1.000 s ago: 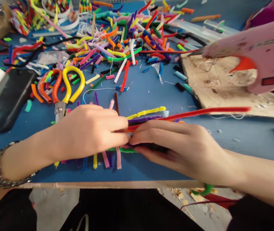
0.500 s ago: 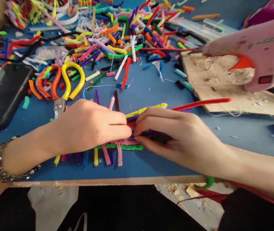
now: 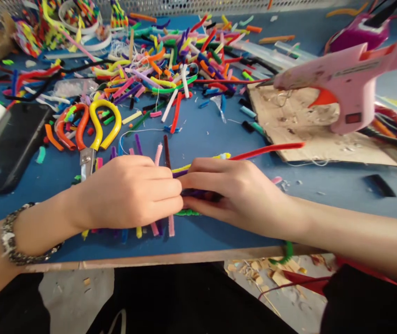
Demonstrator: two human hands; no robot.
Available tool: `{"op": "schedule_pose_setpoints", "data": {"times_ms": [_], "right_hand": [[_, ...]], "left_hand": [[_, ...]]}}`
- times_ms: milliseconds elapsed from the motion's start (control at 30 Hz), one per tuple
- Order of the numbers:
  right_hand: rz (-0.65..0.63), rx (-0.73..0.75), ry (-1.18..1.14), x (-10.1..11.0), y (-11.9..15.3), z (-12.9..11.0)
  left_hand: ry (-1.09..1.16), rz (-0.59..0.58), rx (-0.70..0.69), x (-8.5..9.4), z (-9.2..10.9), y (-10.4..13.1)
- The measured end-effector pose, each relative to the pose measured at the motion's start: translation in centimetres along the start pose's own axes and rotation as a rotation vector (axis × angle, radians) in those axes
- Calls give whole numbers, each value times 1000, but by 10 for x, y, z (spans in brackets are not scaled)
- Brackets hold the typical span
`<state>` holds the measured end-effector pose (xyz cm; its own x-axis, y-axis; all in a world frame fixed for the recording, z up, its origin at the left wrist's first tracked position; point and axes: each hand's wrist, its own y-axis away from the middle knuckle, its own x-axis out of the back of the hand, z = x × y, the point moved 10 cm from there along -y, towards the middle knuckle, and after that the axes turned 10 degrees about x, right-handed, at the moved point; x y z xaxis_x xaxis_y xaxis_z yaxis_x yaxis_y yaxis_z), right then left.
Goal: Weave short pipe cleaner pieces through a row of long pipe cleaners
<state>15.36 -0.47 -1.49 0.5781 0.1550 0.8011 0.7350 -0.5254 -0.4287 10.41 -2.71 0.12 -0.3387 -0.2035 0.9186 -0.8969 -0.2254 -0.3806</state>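
Note:
Crossed pipe cleaners in several colours lie as a woven grid at the table's front, with a pink strip (image 3: 171, 226) and a yellow strip (image 3: 139, 232) sticking out below. My left hand (image 3: 133, 192) rests over the grid, its fingers curled and pressed together on the pipe cleaners. Against it, my right hand (image 3: 235, 190) pinches pipe cleaners between thumb and fingers. A red pipe cleaner (image 3: 268, 150) runs out to the right behind my right hand. The green edge strip (image 3: 187, 212) shows just under my fingertips. Most of the weave is hidden beneath both hands.
Scissors (image 3: 87, 160) with orange and yellow handles lie beside my left hand, near a black phone (image 3: 8, 148). A pink glue gun (image 3: 344, 79) stands on cardboard (image 3: 309, 134) at the right. Cut pipe cleaner pieces (image 3: 170, 60) heap up at the back.
The camera view has shifted, showing more of the table's back. Both hands stay at the grid, and my fingers have drawn closer together, covering more of the weave.

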Motion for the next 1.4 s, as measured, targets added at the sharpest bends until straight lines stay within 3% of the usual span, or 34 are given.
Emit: {"op": "schedule_pose_setpoints", "data": {"times_ms": [267, 500, 733, 1067, 1167, 1300, 1400], "right_hand": [[65, 17, -47, 3, -2, 2], [44, -8, 17, 2, -2, 1], [36, -14, 41, 1, -3, 1], [48, -32, 48, 2, -3, 2], [45, -30, 47, 2, -3, 2], [88, -4, -4, 4, -1, 1], [115, -34, -11, 8, 2, 3]], "left_hand": [[100, -115, 182, -8, -15, 2], [103, -2, -33, 7, 6, 0], [105, -37, -72, 9, 21, -3], [180, -42, -99, 9, 27, -1], [237, -69, -58, 7, 17, -2], [258, -28, 124, 8, -17, -4], [253, -66, 192, 3, -32, -2]]}}
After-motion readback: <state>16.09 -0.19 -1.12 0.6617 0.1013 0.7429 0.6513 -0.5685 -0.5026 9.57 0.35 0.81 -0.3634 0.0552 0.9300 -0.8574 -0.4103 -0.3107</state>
